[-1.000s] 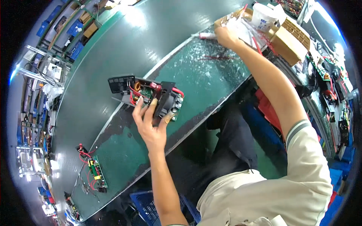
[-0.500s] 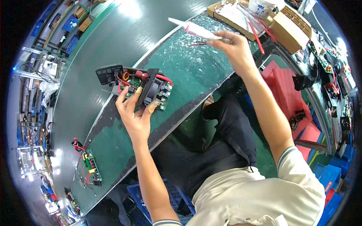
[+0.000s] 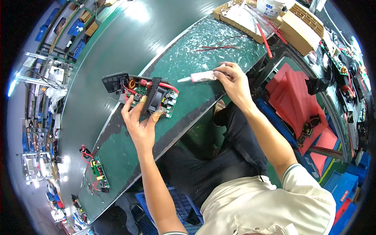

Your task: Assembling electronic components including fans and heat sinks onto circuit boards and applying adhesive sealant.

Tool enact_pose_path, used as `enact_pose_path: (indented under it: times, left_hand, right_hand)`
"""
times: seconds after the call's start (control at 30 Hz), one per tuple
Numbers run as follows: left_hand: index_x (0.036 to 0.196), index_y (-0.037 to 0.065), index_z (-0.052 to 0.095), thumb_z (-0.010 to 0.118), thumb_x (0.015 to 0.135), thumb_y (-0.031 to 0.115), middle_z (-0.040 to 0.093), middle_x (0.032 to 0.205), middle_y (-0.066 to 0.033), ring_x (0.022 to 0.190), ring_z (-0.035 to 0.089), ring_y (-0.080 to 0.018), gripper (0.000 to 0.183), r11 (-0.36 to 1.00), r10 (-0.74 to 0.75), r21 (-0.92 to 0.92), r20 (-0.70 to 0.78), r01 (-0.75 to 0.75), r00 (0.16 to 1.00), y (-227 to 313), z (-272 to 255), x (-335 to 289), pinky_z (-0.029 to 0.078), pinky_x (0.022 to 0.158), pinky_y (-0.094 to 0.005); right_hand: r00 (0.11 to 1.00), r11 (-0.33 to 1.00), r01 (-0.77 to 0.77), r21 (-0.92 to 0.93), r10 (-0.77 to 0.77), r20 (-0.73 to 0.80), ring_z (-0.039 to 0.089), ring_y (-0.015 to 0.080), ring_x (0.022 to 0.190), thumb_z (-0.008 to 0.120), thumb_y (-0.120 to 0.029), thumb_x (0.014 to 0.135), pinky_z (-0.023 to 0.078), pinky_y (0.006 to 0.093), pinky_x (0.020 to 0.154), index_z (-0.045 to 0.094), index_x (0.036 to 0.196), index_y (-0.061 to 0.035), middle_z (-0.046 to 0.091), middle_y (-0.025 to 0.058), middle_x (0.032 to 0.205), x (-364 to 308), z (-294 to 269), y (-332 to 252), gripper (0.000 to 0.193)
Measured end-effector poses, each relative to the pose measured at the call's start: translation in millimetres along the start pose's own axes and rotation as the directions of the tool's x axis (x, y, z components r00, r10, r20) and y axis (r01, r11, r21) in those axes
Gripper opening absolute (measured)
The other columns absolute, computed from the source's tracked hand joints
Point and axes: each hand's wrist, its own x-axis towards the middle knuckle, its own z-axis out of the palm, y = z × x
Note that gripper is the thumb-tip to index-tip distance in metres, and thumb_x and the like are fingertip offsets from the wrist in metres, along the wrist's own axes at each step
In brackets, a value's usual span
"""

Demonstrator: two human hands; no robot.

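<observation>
My left hand (image 3: 140, 127) grips a black fan (image 3: 157, 100) in a frame, the thumb on its near right side and the fingers on its left. The fan stands across a green circuit board (image 3: 169, 102) with a copper coil, capacitors and red wires. A black vented end panel (image 3: 116, 83) is at the board's far left end. To the right, my right hand (image 3: 232, 80) pinches the back end of a white glue tube (image 3: 203, 76). The tube's long pale nozzle points left toward the board, apart from it. Yellowish covers wrap some left fingertips.
Red and black wires (image 3: 217, 48) lie on the white-stained bench beyond the tube. A cardboard tray (image 3: 239, 19) and a white bucket (image 3: 270, 8) stand far right. Another wired circuit board (image 3: 98, 172) lies at near left. Red sheets (image 3: 293, 102) fill a blue bin on the right.
My right hand has brought the glue tube down and nearer to me, uncovering the loose wires. My left hand still grips the fan, hardly moved.
</observation>
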Motion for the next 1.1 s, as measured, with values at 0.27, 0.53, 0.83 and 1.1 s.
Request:
enact_pose_path:
  times: [0.27,0.53,0.83,1.1]
  left_hand:
    - [0.119,-0.001,0.06,0.079,0.077,0.021,0.036,0.132,-0.0121,0.111,0.054,-0.0218,0.051,0.999,0.041,0.017,-0.012,-0.041,0.999,-3,0,-1,0.061,0.079,-0.0315]
    - [0.122,0.002,0.059,0.078,0.079,0.021,0.035,0.134,-0.0129,0.11,0.054,-0.0226,0.051,0.997,0.063,-0.053,-0.005,-0.063,0.998,-7,1,-2,0.061,0.076,-0.032]
    - [0.129,0.011,0.054,0.078,0.076,0.007,0.032,0.139,-0.0102,0.115,0.052,-0.0238,0.058,0.994,-0.032,0.104,0.045,0.028,0.998,1,1,-6,0.058,0.08,-0.0329]
    - [0.131,0.012,0.052,0.077,0.075,0.005,0.03,0.142,-0.0105,0.116,0.052,-0.0239,0.061,0.994,-0.039,0.103,0.048,0.034,0.998,0,1,-7,0.057,0.082,-0.0327]
  right_hand:
    - [1.0,0.997,0.022,-0.076,-0.022,-0.001,0.057,0.01,0.08,0.066,-0.009,0.088,0.045,0.0221,0.068,0.068,0.104,-0.0021,0.06,0.0067,0.101,-2,4,-3,0.018]
    - [0.999,0.998,-0.045,-0.033,0.045,-0.009,0.06,0.0109,0.09,0.064,-0.002,0.087,0.05,0.0251,0.079,0.051,0.134,-0.006,0.062,0.0088,0.105,1,5,-1,0.049]
    - [0.982,0.981,-0.187,0.059,0.185,0.034,0.063,0.0118,0.087,0.061,-0.005,0.089,0.051,0.0251,0.077,0.052,0.131,0.001,0.063,0.0077,0.1,9,2,-14,0.043]
    - [0.921,0.71,-0.391,0.587,0.296,0.255,0.062,0.0129,0.092,0.055,-0.02,0.096,0.049,0.0243,0.076,0.059,0.119,0.0042,0.064,0.006,0.099,1,-8,-8,0.033]
